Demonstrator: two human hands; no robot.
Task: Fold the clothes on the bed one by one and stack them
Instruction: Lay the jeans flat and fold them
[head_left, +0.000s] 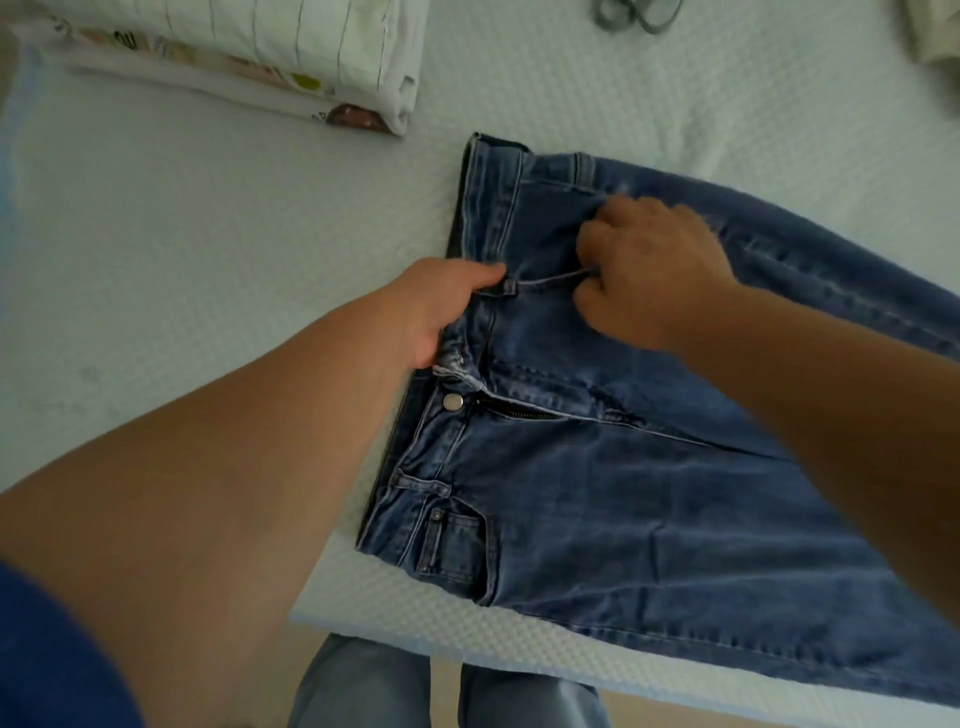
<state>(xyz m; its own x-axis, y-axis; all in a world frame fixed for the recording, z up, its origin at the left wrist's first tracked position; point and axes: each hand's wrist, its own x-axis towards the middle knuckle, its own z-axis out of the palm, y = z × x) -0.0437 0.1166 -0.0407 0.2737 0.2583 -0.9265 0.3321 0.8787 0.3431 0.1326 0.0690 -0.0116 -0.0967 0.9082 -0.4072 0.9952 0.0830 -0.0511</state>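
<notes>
Faded blue jeans (649, 493) lie flat near the bed's (208, 260) front edge, fly unzipped, legs running right. The left hand (441, 306) grips the waistband; the right hand (649, 265), fingers curled, seems to pinch the pocket seam.

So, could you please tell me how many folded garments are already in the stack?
2 visible: a white lined one on top and a printed one beneath it, at the bed's far left. The frame edge may hide more.
</notes>
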